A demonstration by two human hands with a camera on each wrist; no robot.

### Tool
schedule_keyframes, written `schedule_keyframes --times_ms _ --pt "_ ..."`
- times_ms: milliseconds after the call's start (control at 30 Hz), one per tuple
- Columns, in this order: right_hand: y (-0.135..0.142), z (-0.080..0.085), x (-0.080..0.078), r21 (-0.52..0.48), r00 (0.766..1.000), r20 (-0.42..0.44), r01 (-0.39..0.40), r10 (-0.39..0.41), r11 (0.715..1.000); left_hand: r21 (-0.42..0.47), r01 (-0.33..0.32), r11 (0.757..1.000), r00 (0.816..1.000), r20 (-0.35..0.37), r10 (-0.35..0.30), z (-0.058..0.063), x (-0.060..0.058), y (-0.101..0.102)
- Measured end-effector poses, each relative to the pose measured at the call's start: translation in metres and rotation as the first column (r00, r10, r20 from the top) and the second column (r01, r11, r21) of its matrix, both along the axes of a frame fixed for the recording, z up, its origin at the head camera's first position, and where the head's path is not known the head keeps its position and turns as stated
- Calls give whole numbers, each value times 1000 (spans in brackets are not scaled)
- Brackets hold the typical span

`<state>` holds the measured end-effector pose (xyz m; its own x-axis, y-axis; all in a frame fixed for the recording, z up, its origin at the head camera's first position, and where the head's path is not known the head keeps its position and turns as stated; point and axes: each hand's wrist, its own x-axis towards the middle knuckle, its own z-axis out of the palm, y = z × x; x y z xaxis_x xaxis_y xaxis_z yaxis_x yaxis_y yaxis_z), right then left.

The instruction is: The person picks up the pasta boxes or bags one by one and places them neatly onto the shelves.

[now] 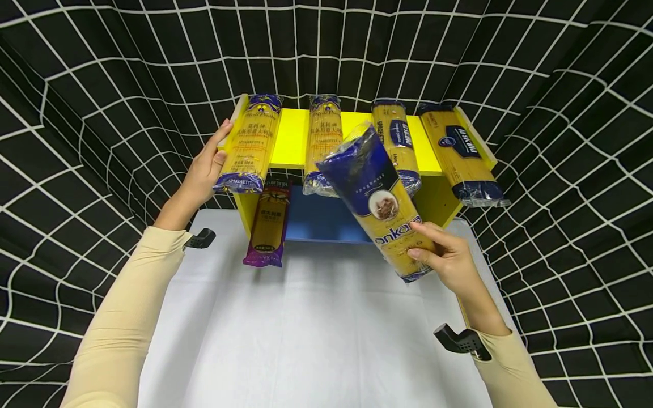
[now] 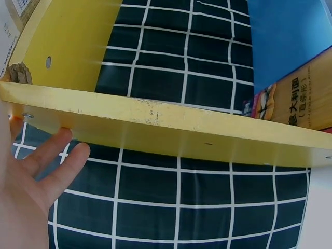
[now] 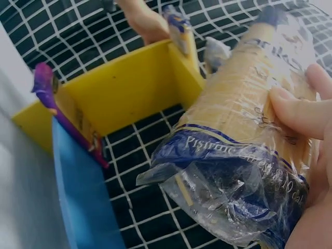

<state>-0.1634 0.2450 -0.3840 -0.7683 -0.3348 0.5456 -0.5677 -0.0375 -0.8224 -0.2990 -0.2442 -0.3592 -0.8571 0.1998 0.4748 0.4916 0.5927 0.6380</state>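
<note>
My right hand (image 1: 449, 258) grips the lower part of a blue and yellow spaghetti packet (image 1: 395, 218), thumb on its front. The packet tilts up and left before the shelf, partly covering two packets behind; its clear, crinkled end (image 3: 223, 197) shows in the right wrist view. My left hand (image 1: 204, 167) holds the upper left edge of the yellow shelf (image 1: 288, 144), beside a spaghetti packet (image 1: 252, 141). In the left wrist view, fingers (image 2: 65, 171) touch the outer face of the side panel (image 2: 171, 116); the thumb is mostly hidden.
Along the shelf top lie a second spaghetti packet (image 1: 325, 133) and two navy-labelled ones (image 1: 397, 136), (image 1: 459, 150) farther right. Below, a purple-ended packet (image 1: 267, 224) stands inside the left wall by a blue panel (image 1: 326, 215). White cloth (image 1: 321, 328) covers the table; gridded black curtains surround it.
</note>
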Motion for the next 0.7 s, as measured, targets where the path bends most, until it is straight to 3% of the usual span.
schedule_keyframes --times_ms 267,433,700 --pt "-13 -14 -7 236 994 -29 -97 107 967 1 3 1000 1000 7 -3 -1 -1 0" --pt "-19 -29 -12 304 985 -17 -161 174 939 -10 -1 1000 1000 7 1 -1 -1 0" --pt "-22 -59 -20 426 985 112 -164 128 890 -4 2 1000 1000 -1 -2 -1 0 0"
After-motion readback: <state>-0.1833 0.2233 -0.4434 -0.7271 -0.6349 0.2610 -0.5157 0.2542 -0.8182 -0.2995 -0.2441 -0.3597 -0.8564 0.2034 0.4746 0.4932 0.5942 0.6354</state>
